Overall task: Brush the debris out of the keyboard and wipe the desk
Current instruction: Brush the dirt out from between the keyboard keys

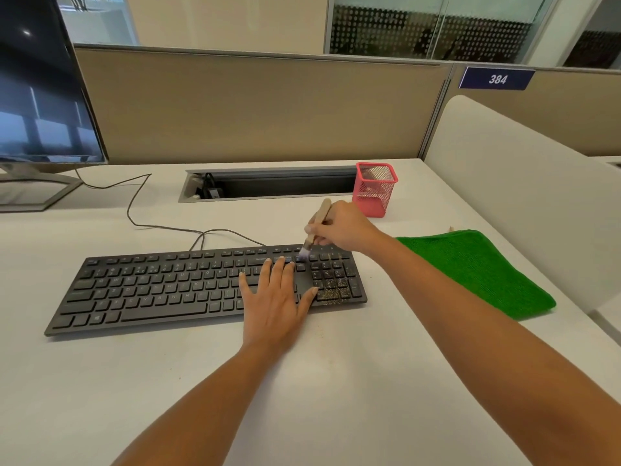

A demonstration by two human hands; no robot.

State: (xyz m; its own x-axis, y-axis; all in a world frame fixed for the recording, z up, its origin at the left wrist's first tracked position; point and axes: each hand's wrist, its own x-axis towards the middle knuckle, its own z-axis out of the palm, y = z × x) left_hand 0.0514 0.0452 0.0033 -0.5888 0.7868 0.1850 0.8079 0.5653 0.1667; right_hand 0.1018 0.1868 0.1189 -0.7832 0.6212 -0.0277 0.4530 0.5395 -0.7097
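Gripping a small wooden-handled brush, the right hand has its fingers curled round the handle. It holds the brush tilted, with the pale bristles down on the keys at the top edge of the keyboard, just left of the number pad. The left hand lies flat and open on the right part of the main key block. Its fingers are spread and straight and its thumb reaches toward the number pad.

Fine yellowish debris is sprinkled over the lower keys of the number pad, just beside the left thumb. The keyboard is black and sits slightly askew on the white desk. Its thin cable runs from the back edge toward the monitor stand.

A folded green microfibre cloth lies on the desk to the right of the keyboard, partly under the right forearm in this view and apart from the keyboard. A pink mesh pen holder stands upright behind the right hand, next to the open cable slot set into the desk. A dark monitor stands at the far left. A beige partition runs behind the desk, and a blue plate reading 384 is on the panel to the right.
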